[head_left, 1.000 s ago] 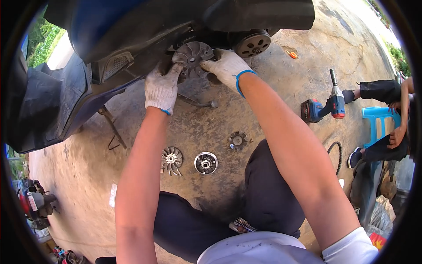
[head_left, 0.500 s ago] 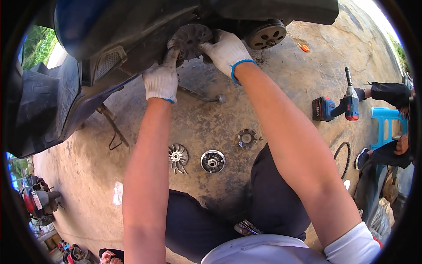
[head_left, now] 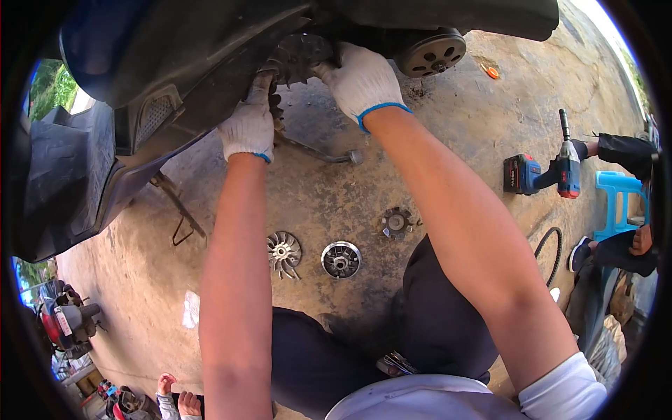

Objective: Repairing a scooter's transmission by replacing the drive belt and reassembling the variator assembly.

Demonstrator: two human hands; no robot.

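My left hand [head_left: 246, 128] and my right hand [head_left: 365, 78], in white knit gloves with blue cuffs, are raised to the scooter's [head_left: 175, 52] underside. Between them is a dark, finned fan disc [head_left: 302, 54], partly in the bodywork's shadow. The left fingers curl at its lower left edge; the right thumb presses on its right side, while that hand's other fingers are hidden behind. To the right of my right hand sits a round clutch bell [head_left: 432, 54] with holes. Below on the ground lie a silver finned disc [head_left: 285, 250], a round variator [head_left: 341, 260] and a notched plate [head_left: 397, 222].
A cordless impact wrench [head_left: 565, 168] rests in another person's hand at the right, beside a blue stool [head_left: 616, 199]. A black drive belt [head_left: 549, 250] lies nearby. The scooter's stand [head_left: 178, 204] reaches the ground at left. Another person's hands [head_left: 187, 402] show at the lower left.
Both my hands and the fan disc have moved slightly up and left, farther under the bodywork. More of the other person's hands shows at the lower left.
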